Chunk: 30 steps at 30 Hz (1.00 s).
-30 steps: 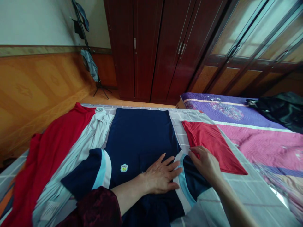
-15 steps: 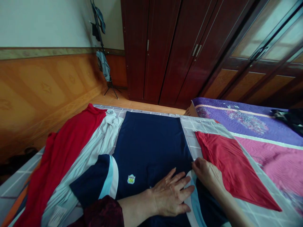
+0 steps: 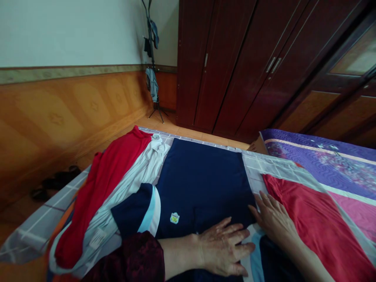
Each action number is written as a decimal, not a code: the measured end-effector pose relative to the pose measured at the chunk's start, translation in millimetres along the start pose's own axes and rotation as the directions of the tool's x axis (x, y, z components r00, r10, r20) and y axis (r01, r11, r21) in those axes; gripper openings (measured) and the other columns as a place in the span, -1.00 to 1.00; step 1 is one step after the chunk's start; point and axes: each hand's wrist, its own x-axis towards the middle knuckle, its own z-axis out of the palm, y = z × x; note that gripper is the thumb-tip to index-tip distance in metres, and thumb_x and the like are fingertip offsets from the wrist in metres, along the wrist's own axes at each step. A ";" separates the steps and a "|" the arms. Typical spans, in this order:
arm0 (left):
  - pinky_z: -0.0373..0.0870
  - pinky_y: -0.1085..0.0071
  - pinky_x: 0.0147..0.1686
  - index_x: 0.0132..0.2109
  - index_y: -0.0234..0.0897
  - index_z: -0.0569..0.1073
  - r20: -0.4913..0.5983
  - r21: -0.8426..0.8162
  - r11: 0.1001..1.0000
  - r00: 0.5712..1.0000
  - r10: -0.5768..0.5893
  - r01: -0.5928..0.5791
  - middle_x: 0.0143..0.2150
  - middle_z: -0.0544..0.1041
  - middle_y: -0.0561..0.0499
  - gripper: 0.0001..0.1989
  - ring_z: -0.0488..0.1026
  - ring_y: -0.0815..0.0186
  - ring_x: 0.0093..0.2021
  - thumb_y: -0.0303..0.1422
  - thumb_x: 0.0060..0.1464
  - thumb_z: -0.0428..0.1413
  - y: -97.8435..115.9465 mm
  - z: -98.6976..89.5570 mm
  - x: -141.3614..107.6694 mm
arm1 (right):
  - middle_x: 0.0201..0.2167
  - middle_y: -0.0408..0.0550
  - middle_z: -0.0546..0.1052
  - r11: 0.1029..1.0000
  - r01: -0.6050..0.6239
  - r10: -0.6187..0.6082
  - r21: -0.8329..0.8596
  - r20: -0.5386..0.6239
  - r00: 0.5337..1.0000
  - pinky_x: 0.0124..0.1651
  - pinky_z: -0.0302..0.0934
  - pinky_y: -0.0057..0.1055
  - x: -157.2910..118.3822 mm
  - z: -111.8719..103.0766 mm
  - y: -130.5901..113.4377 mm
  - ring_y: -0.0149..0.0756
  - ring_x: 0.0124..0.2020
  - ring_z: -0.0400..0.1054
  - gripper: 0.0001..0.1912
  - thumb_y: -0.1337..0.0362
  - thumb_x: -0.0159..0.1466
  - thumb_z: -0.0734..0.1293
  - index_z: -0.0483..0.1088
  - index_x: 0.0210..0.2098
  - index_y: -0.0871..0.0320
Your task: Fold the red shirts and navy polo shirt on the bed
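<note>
A navy shirt (image 3: 205, 176) lies spread out in front of me, with light blue and white bands at its sleeves and a small badge (image 3: 175, 218) on the chest. My left hand (image 3: 225, 246) rests flat on its upper part, fingers spread toward the right sleeve band. At the shirt's right edge, near the armpit, my right hand (image 3: 273, 217) lies with fingers stretched out. Its fingertips touch the navy cloth and the sheet beside it. Part of the shirt's collar end is hidden under my left forearm and below the picture.
Left of the shirt lie a pale garment (image 3: 129, 184) and a red garment (image 3: 108, 176). A folded red cloth (image 3: 317, 219) is at the right, on the checked sheet (image 3: 255, 172). Beyond are a purple bedspread (image 3: 293, 147), a dark wardrobe (image 3: 229, 78) and a coat stand (image 3: 152, 58).
My right hand has let go of its pinch on the shirt's edge, and its fingers are now stretched out. My left hand stays flat on the shirt. The view has turned left.
</note>
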 end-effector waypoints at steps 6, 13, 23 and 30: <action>0.08 0.23 0.22 0.06 -0.32 0.34 0.025 0.055 0.971 0.972 -0.232 0.231 0.09 0.42 -0.10 -0.68 0.35 0.21 0.10 -0.27 0.23 0.01 -11.7 -81.0 -47.0 | 0.16 0.24 0.30 0.915 0.295 -0.283 0.273 -0.083 0.955 0.09 0.18 0.00 21.2 -42.8 -71.8 0.07 0.16 0.19 -0.52 0.17 0.28 0.18 0.29 0.12 0.29; 0.29 0.27 0.01 0.10 -0.28 0.34 -0.275 0.071 0.389 0.393 -0.878 0.918 0.02 0.46 -0.12 -0.67 0.39 0.16 0.04 -0.29 0.24 -0.06 -42.4 -129.4 -183.1 | 0.29 0.15 0.08 0.531 0.554 -0.729 0.641 0.013 0.684 0.24 -0.01 0.04 19.3 -95.7 -187.2 0.01 0.28 -0.03 -0.39 0.17 0.25 0.27 0.13 0.25 0.17; 0.32 0.36 -0.23 -0.06 -0.28 0.39 -0.259 -0.053 0.071 0.055 -0.964 0.996 -0.21 0.50 -0.06 -0.64 0.46 0.18 -0.20 -0.12 0.12 0.03 -34.8 -80.4 -229.0 | 0.32 0.13 -0.01 0.374 0.517 -0.830 0.770 0.029 0.557 0.31 -0.26 0.08 19.7 -79.9 -208.0 0.02 0.33 -0.23 -0.33 -0.09 0.31 0.11 0.08 0.28 0.17; 0.30 0.34 -0.13 -0.24 -0.24 0.38 -0.322 0.004 0.027 0.027 -0.946 1.000 -0.21 0.49 -0.06 -0.77 0.44 0.15 -0.13 -0.16 0.09 0.03 -36.6 -77.2 -229.6 | 0.27 0.18 0.11 0.399 0.501 -0.740 0.768 -0.054 0.671 0.31 -0.18 0.01 13.2 -76.5 -201.4 0.00 0.31 -0.11 -0.38 -0.05 0.34 0.08 0.21 0.21 0.26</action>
